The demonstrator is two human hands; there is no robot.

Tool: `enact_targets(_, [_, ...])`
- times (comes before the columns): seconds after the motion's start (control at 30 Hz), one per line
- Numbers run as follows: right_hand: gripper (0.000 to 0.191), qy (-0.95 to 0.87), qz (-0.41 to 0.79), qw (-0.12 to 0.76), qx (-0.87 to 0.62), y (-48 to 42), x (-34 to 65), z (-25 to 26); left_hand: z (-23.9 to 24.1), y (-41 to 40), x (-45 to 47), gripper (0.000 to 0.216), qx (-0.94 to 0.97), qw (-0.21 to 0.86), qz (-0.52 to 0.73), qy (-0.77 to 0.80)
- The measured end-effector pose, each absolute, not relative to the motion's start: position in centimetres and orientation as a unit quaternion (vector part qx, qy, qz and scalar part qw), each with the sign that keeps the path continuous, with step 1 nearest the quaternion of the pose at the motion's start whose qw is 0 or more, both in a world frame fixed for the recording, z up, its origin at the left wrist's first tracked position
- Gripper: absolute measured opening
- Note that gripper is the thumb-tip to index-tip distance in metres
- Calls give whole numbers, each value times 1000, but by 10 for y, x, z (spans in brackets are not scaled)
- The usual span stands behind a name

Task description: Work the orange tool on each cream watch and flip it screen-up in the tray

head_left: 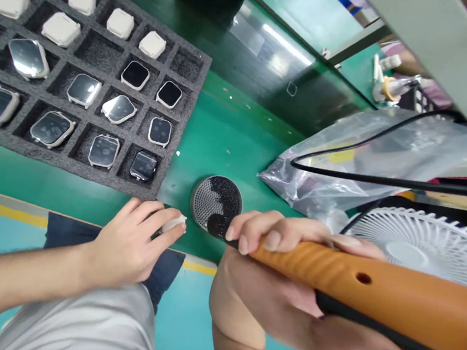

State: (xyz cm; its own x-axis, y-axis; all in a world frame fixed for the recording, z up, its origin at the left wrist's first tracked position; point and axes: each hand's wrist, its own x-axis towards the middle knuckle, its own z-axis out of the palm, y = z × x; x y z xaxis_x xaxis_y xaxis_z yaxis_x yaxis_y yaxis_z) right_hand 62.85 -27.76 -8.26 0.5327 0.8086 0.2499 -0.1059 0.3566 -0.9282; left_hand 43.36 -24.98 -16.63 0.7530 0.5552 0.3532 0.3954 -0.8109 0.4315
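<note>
My right hand (290,270) is wrapped round an orange and black electric screwdriver (371,290). Its dark tip points left, over the round perforated screw dish (216,202) on the green bench. My left hand (134,242) rests at the bench's front edge, its fingers closed on a small white watch case (173,223) just left of the dish. A black foam tray (96,127) at the upper left holds several watch bodies, some face up with glossy screens (84,90), others white backs up (61,29).
A crumpled clear plastic bag (369,156) with a black cable (383,179) across it lies at the right. A white desk fan (418,244) stands behind the screwdriver. The green bench (230,130) has a yellow-striped front edge. My lap is below.
</note>
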Motion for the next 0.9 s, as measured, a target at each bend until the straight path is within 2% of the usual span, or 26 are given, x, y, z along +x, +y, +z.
enact_targets(0.13, [31, -374, 346, 694, -509, -286, 622, -73, -166, -250, 438, 25, 908, 176, 261, 277])
enact_targets(0.37, [39, -370, 321, 704, -514, -289, 612, -86, -169, -250, 438, 24, 903, 196, 269, 273])
enact_targets(0.9, [34, -402, 302, 693, -516, -284, 608, -90, -166, -249, 440, 23, 895, 199, 280, 285])
